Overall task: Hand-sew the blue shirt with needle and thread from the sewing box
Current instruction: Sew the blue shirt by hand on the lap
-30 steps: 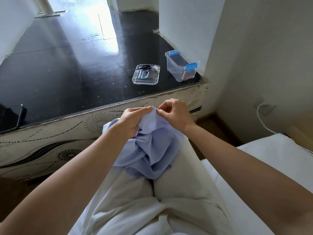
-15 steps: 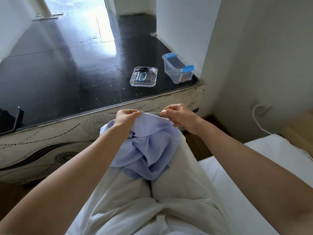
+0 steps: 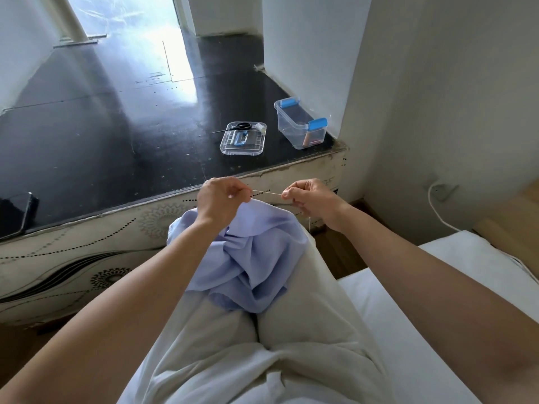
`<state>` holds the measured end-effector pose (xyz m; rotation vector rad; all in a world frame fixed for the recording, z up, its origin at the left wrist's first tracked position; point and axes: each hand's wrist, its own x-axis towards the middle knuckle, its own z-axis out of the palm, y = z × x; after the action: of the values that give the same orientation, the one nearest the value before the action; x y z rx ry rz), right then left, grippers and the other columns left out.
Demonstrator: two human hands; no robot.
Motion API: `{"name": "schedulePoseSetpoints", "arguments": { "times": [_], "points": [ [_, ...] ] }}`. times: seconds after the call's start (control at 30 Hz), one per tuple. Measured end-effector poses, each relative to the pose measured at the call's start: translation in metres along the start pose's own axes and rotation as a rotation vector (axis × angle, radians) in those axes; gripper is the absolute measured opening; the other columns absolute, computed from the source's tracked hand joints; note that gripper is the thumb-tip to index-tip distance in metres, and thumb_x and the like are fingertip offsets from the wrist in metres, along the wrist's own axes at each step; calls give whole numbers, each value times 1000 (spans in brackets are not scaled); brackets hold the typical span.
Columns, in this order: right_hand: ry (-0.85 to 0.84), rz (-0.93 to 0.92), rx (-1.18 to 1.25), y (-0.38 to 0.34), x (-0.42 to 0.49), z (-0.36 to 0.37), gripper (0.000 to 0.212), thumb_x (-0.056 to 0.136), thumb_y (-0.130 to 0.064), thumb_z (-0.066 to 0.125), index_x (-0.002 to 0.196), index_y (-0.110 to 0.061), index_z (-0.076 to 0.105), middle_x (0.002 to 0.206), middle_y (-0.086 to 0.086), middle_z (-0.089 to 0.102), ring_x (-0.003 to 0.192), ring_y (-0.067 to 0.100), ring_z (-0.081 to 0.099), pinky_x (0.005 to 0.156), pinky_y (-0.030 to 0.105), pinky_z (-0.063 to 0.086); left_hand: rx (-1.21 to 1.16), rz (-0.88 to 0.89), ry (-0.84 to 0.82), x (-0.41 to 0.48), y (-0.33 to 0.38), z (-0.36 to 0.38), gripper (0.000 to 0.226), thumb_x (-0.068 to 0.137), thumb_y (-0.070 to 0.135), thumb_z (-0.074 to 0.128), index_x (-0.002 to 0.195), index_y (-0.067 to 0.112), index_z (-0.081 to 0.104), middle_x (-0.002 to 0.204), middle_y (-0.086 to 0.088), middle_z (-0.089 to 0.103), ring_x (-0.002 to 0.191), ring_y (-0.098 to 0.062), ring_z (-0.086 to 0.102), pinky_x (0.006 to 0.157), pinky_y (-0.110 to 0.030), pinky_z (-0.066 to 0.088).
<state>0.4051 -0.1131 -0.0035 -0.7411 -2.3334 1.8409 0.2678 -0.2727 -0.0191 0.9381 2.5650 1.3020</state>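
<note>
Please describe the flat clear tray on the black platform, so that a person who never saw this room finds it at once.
Start at the black platform before the person's knees. Near its right front corner stands a deep clear box with blue clips, and the tray lies just left of it. Only the tray is shallow, with black scissors resting on its far edge.

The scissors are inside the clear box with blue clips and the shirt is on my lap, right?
No. The head view shows the scissors on the flat clear lid beside the box, not inside it. The shirt is on your lap.
</note>
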Motion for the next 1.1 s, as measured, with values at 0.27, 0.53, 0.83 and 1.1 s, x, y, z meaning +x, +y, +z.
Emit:
{"name": "schedulePoseSetpoints", "arguments": {
  "times": [0.27, 0.53, 0.83, 1.1],
  "points": [
    [29, 44, -29, 7, -7, -5, 17, 97, -21, 59, 83, -13, 64, 67, 0, 52, 54, 8, 41, 45, 14, 36, 138, -63, 38, 0, -14, 5, 28, 85, 26, 70, 113, 29, 69, 117, 4, 68, 122, -24, 48, 103, -32, 36],
    [-8, -21, -2, -1, -4, -3, 12, 95, -18, 60, 90, -9, 65, 71, 3, 54, 57, 8, 43, 48, 14, 38, 95, 213, -284, -3, 25, 21, 11, 84, 32, 73, 91, 26, 78, 81, 13, 75, 83, -6, 66, 86, -39, 51],
    [53, 42, -45, 11, -8, -13, 13, 96, -21, 60, 90, -10, 65, 68, 1, 53, 54, 8, 42, 46, 14, 38, 85, -103, 80, 4, 4, -2, 15, 81, 27, 71, 67, 30, 73, 74, 5, 75, 79, -15, 70, 79, -36, 55],
    [74, 72, -58, 16, -8, -12, 13, 97, -22, 59, 88, -14, 65, 69, 2, 53, 55, 9, 42, 45, 15, 37, 411, -200, -8, 7, 0, -3, 39, 87, 30, 64, 125, 25, 62, 130, -4, 60, 128, -28, 40, 104, -35, 32]
  ]
}}
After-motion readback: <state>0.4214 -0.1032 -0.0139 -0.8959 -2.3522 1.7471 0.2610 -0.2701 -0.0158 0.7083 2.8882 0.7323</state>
